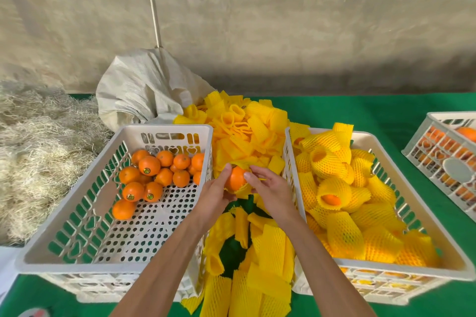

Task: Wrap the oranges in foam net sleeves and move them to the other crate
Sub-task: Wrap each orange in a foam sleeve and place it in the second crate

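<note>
Between the two crates, my left hand [215,194] grips an orange [235,177] partly covered by a yellow foam net sleeve [243,189]. My right hand [268,188] pinches the sleeve's edge beside the fruit. The left white crate [77,203] holds several bare oranges [149,165] at its far end. The right white crate [453,262] is full of sleeved oranges [332,193].
A heap of loose yellow sleeves [252,131] runs between the crates down to the near edge of the green table [386,110]. A grey sack [144,87] and straw [38,149] lie at the back left. A third crate [443,152] of oranges stands at far right.
</note>
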`<state>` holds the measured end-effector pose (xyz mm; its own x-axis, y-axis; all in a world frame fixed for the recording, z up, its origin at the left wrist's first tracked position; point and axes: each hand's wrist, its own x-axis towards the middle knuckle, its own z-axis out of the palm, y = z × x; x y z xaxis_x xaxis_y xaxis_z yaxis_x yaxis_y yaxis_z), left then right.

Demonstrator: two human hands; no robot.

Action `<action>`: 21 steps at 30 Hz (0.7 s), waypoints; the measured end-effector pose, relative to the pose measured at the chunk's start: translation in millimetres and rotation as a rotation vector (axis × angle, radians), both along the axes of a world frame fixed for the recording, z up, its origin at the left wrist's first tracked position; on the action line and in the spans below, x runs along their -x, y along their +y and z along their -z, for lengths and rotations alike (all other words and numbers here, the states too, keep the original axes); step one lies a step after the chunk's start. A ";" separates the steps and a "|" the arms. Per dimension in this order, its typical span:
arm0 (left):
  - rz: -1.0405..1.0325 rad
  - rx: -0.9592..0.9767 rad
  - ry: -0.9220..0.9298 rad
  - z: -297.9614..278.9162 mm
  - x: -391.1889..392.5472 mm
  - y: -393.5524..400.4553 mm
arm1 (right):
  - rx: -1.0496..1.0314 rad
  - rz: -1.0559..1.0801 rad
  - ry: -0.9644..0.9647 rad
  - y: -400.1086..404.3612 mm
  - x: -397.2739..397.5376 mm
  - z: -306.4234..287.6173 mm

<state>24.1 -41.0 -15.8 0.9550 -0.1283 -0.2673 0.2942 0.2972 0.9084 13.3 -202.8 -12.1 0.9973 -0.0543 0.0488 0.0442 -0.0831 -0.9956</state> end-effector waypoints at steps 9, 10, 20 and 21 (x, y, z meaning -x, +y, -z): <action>0.111 0.148 -0.060 2.2 -0.5 8.2 | -0.105 0.064 -0.050 -4.6 2.3 7.1; 0.115 0.141 -0.062 4.1 -1.0 9.0 | -0.071 0.070 -0.067 -5.8 2.7 8.4; -0.075 -0.286 -0.158 9.1 1.6 -0.5 | 0.350 0.218 -0.238 -10.4 4.4 5.1; -0.089 -0.309 -0.189 10.8 1.5 -1.5 | 0.394 0.218 -0.307 -8.2 7.0 3.5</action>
